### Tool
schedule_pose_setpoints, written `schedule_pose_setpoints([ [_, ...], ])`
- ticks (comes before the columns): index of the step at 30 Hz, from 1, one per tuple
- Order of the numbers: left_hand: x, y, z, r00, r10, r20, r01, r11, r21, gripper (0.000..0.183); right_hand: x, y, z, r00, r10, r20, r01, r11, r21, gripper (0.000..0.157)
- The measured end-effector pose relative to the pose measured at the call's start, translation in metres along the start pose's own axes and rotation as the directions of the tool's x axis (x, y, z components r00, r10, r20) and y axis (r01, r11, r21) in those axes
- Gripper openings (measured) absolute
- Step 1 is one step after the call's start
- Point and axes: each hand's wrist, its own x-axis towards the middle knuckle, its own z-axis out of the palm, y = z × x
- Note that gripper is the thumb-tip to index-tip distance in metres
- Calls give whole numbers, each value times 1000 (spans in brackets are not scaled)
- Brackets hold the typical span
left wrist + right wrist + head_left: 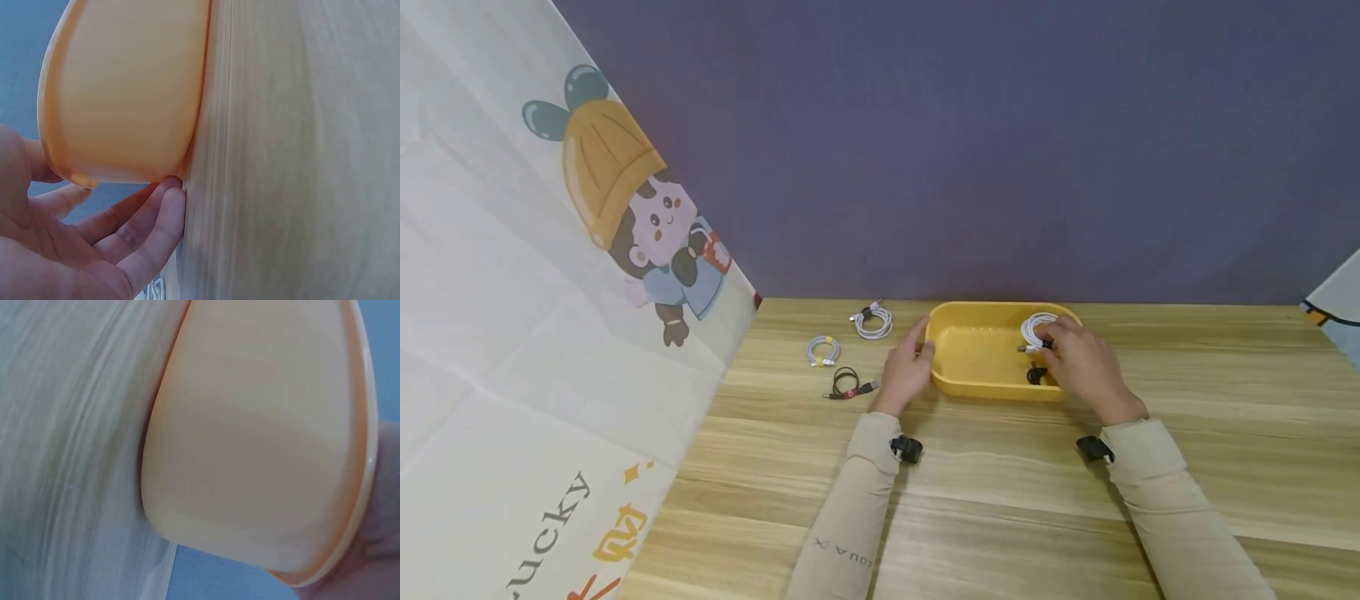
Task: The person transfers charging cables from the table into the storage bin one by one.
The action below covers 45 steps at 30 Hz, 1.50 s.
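My right hand (1081,362) pinches a coiled white cable (1037,327) with a dark tie, over the right end of a yellow plastic box (977,310). Below that coil a small black cable (1036,375) lies in the box. At the box's left end, my left hand (906,375) holds the wall; its thumb is at the rim and its fingers touch the outside in the left wrist view. The right wrist view shows the box's outer wall (250,437) and part of the right hand (381,512), with its fingertips and the cable hidden.
Left of the box on the wooden table (1000,517) lie a white coiled cable (873,322), a pale coiled cable with yellow bands (823,351) and a black cable with a red tie (847,385). A dark panel (1000,150) stands behind the table.
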Motion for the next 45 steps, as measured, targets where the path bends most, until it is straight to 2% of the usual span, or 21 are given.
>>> schedule_pose_setpoints([
  [22,-1,1,-1,1000,8,-8,-8,1000,0,51,7,-5,4,993,111,42,-109,993,-50,27],
  [45,-2,1,-1,1000,-1,-4,1,1000,-2,51,13,-8,7,978,186,91,-177,979,-103,17],
])
